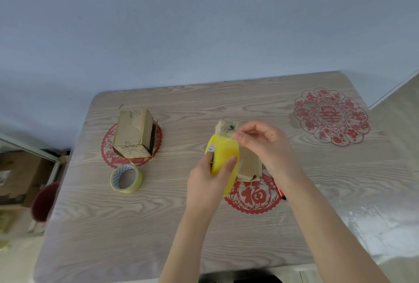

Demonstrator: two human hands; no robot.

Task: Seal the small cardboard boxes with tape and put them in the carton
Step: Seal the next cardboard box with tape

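Wood-grain surface (158, 226) carried two small boxes. Of the hands, the left hand (205, 184) gripped a yellow tape roll (223, 156); the right hand (265, 144) pinched its loose end over the near box (248, 162), which was largely hidden behind both.

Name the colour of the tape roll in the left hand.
The tape roll is yellow; head view.
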